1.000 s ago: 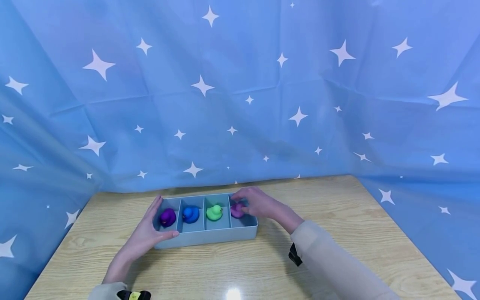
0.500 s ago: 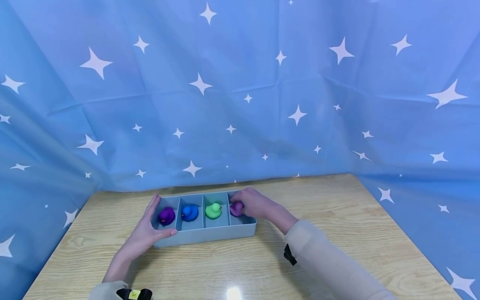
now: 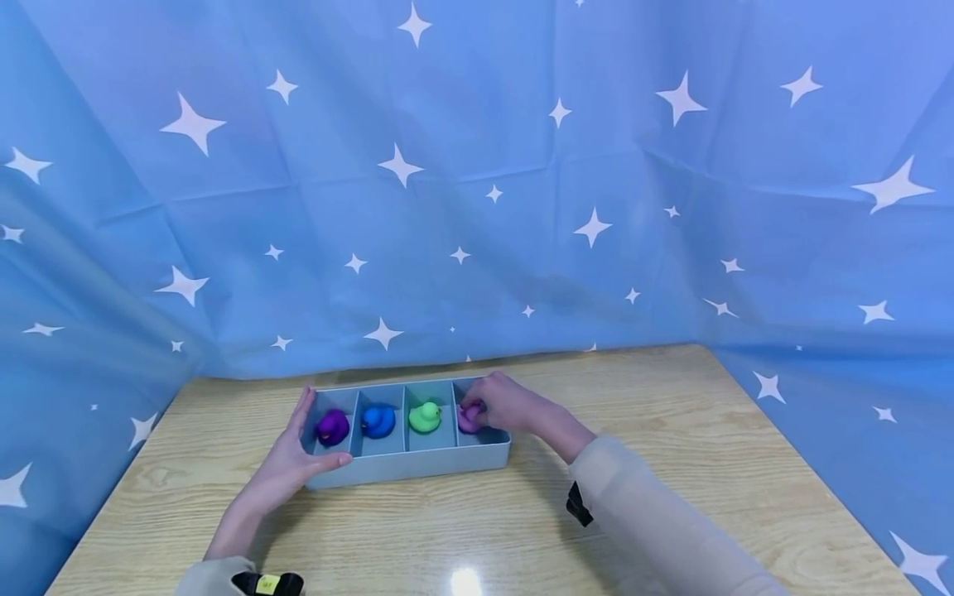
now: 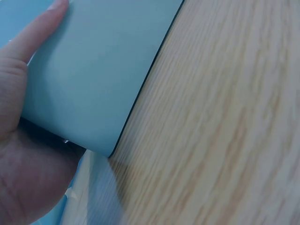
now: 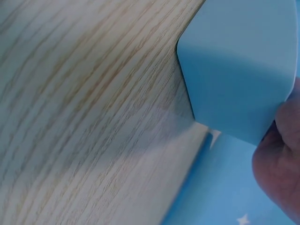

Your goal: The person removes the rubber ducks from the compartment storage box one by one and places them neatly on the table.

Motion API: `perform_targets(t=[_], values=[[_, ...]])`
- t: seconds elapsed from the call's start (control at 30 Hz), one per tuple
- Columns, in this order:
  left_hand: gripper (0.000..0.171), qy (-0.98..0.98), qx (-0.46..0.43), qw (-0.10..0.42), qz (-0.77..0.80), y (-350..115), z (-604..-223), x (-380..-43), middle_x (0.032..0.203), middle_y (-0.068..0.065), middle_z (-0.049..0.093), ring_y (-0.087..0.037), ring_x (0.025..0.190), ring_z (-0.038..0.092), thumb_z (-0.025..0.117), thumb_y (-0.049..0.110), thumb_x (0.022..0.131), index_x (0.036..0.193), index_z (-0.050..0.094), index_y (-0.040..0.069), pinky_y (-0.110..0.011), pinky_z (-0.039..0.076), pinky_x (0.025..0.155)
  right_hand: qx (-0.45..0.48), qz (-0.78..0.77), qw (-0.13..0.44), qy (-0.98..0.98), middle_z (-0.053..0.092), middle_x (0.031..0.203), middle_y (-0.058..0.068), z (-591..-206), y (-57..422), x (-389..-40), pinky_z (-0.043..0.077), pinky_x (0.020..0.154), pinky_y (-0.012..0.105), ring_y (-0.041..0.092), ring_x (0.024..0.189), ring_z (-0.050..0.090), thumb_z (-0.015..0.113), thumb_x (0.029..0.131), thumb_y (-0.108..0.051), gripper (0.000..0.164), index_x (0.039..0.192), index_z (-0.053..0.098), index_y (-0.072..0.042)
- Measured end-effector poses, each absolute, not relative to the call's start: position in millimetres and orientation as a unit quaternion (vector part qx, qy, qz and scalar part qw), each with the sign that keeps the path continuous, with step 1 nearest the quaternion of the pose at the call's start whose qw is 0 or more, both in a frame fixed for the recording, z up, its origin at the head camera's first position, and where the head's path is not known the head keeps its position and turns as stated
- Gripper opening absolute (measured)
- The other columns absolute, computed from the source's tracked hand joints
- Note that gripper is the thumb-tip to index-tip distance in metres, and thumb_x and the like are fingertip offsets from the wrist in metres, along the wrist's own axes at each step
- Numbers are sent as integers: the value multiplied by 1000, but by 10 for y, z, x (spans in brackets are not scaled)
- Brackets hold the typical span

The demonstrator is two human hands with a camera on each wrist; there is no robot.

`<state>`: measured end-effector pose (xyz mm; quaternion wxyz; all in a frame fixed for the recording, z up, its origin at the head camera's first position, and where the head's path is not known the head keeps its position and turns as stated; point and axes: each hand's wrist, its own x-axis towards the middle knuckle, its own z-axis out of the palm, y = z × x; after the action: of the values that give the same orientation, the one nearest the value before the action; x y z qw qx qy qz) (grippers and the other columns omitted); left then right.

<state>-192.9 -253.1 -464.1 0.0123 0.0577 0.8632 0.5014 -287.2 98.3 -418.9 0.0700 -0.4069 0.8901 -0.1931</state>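
Observation:
A long pale blue divided box (image 3: 432, 465) stands on the table with a rubber duck in each compartment. From left to right these are a dark purple duck (image 3: 332, 427), a blue duck (image 3: 379, 421), a green duck (image 3: 425, 417) and a lighter purple duck (image 3: 467, 420). My left hand (image 3: 281, 465) holds the box's left end, thumb (image 4: 40, 30) along the front wall and fingers up its left side. Reaching into the rightmost compartment, my right hand (image 3: 510, 404) pinches the lighter purple duck, whose right part is hidden by the fingers.
The wooden table (image 3: 671, 463) extends around the box on every side. A blue curtain with white stars (image 3: 477, 165) hangs behind it and at both sides. A dark strap (image 3: 268, 584) sits at the left wrist, another dark piece (image 3: 578, 505) below the right sleeve.
My right fingers have closed in on the lighter purple duck inside the right compartment. The left hand and the box keep their places; the head view has shifted slightly.

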Motion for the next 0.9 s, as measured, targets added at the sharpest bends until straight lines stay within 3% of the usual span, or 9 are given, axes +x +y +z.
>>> perform_targets(t=[0.53, 0.73, 0.9], values=[[124, 862, 31, 32, 504, -2507, -4633, -1901, 169, -25, -2, -52, 151, 6, 85, 28, 85, 164, -8, 8, -74, 14, 114, -390, -258, 41, 883, 74, 99, 2, -4201, 1062, -2799, 55, 80, 27, 16, 93, 66, 78, 90, -6, 15, 105, 80, -5], [126, 863, 13, 48, 504, -2502, -4616, -1895, 169, -26, -1, -53, 151, 7, 85, 31, 84, 164, -9, 11, -74, 15, 114, -373, -304, 38, 876, 74, 98, 1, -4196, 1084, -2774, 58, 81, 32, 16, 93, 67, 80, 88, -7, 13, 102, 80, -5], [126, 866, 2, 59, 497, -2498, -4600, -1889, 168, -27, -1, -53, 151, 7, 85, 34, 84, 165, -10, 14, -74, 16, 114, -345, -330, 46, 877, 73, 95, -4, -4186, 1103, -2762, 56, 78, 26, 12, 90, 65, 82, 87, -11, 13, 100, 81, -8]])
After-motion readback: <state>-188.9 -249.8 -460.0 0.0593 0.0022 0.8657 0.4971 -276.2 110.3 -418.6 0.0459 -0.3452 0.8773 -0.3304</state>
